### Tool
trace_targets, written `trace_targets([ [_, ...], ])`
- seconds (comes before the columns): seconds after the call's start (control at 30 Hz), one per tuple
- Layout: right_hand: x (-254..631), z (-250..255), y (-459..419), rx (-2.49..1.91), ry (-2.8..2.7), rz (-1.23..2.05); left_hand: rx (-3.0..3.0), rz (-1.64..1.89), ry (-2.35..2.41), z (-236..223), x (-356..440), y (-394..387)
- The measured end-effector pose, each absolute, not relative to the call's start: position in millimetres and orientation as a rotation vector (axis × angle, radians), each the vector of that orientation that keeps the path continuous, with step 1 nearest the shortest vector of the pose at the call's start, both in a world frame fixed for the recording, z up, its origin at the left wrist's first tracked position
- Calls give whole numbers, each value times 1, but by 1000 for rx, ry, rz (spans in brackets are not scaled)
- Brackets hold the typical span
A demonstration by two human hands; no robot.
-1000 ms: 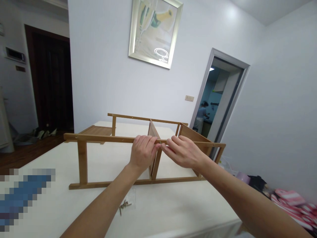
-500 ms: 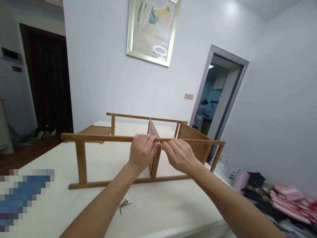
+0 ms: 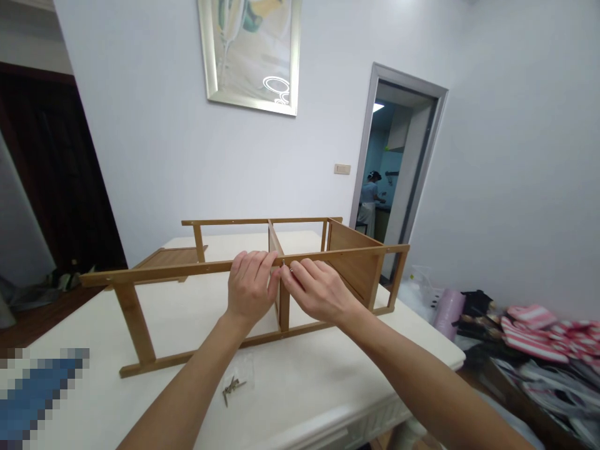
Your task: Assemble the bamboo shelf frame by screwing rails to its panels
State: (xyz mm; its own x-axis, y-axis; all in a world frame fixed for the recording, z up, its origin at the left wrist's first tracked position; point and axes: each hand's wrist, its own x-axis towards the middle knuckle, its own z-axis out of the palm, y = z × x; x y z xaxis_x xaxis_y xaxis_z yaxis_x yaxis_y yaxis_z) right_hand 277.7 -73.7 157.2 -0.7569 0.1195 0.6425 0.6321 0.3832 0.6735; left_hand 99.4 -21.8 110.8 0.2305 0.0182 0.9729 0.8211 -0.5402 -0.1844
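A light-brown wooden shelf frame (image 3: pixel 173 271) lies on its side on the white table (image 3: pixel 328 390). My left hand (image 3: pixel 252 284) is closed over its upper front rail, left of the middle crosspiece (image 3: pixel 284 306). Just right of that, my right hand (image 3: pixel 321 289) pinches a small thin metal piece, apparently a hex key (image 3: pixel 284 263), at the rail where the crosspiece meets it. Fingers hide most of the metal piece. Several loose screws (image 3: pixel 232 389) lie by a clear plastic bag (image 3: pixel 246 369) on the tabletop, below my left wrist.
A separate slatted wooden panel (image 3: pixel 173 256) lies at the table's back left. Clothes (image 3: pixel 534 331) and a purple roll (image 3: pixel 450 314) are piled off the right edge. A person (image 3: pixel 369 199) stands beyond the doorway. A blurred blue patch covers the left front.
My view has turned right and the table corner now shows. The frame appears slightly turned. My right hand's fingers have shifted around the small metal piece, while my left hand stays on the rail.
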Motion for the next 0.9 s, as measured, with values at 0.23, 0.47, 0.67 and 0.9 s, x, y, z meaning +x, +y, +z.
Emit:
trace_targets([
  [0.23, 280, 167, -77, -544, -2197, -1360, -1752, -1391, -745, 105, 99, -15],
  [0.47, 279, 171, -74, -500, -2229, -1280, -1855, -1385, -676, 84, 87, -26],
  [0.67, 284, 169, -67, -428, -2230, -1087, -2016, -1257, -702, 52, 67, -34],
  [0.9, 291, 168, -71, -356, -2268, -1063, -2649, -805, -1132, 44, 83, -36],
])
